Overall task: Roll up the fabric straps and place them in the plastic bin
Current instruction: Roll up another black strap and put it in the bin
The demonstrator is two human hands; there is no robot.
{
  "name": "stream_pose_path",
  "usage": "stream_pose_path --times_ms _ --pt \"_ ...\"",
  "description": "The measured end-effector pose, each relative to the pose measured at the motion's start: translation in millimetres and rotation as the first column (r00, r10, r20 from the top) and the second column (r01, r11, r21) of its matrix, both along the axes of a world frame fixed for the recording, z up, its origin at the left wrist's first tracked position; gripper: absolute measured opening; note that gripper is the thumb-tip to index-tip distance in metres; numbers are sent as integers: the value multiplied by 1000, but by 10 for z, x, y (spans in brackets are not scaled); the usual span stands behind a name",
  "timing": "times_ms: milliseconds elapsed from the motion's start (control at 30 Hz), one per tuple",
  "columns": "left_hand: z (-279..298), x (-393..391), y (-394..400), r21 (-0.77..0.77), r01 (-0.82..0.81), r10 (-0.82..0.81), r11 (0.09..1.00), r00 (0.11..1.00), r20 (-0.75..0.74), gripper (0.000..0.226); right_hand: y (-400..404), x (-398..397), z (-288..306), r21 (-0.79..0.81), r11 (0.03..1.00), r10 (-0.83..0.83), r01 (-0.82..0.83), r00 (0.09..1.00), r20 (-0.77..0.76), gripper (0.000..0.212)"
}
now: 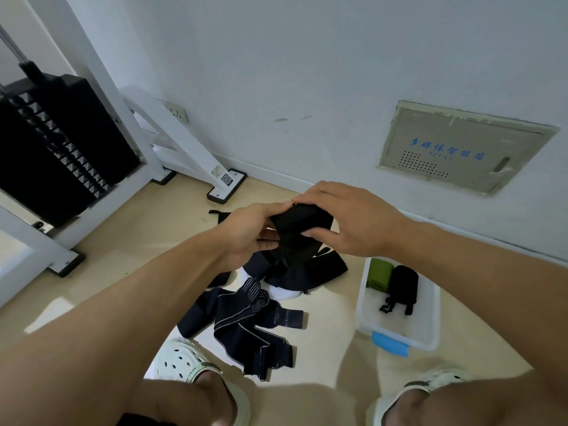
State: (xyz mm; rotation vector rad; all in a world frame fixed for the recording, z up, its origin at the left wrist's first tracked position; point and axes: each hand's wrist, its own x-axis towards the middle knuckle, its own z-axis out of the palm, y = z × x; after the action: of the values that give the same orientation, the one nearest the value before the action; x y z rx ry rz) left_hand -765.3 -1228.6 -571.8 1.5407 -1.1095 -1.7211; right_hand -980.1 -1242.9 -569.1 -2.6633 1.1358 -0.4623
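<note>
in the middle of the frame both hands hold one black strap [299, 224], a soft woven band that is partly wound into a thick, rounded roll. the left hand [246, 233] is closed around the left side of the roll, its fingers curled under the cloth. the right hand [350, 219] lies over the top and right side, fingers bent down and pressing on the fabric. the loose end of this strap hangs down from the roll to the floor.

below the hands, in the lower middle of the frame, a pile of loose straps [255, 321] lies on the smooth beige floor [129, 272]; they are dark, flat and crumpled, some with thin pale stripes along the edge.

at the lower right stands the plastic bin [430, 339], clear, rectangular, with a blue handle at its near end. inside it, at the far end, lie two finished rolls side by side: a green roll [379, 273] and a black roll [402, 285].

at the upper left is a white metal gym frame with a black weight stack [61, 142]. two pale perforated clogs [181, 359] show at the bottom.
</note>
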Motion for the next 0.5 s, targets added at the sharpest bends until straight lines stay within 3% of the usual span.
stream_pose_path --times_ms 200,300,400,500 --pt "11 -10 37 -255 15 35 967 981 189 24 -41 0 -47 208 978 -41 31 998 45 34" --pt "21 55 69 -413 157 -31 897 955 295 24 -90 -36 -8 347 934 -107 80 992 60 24" --pt "-8 50 93 -436 324 -117 839 892 437 33 -119 -82 43 465 880 -171 102 979 109 19" --pt "-12 36 86 -436 304 -115 847 905 409 31 -132 -104 68 533 840 -223 104 961 164 24"
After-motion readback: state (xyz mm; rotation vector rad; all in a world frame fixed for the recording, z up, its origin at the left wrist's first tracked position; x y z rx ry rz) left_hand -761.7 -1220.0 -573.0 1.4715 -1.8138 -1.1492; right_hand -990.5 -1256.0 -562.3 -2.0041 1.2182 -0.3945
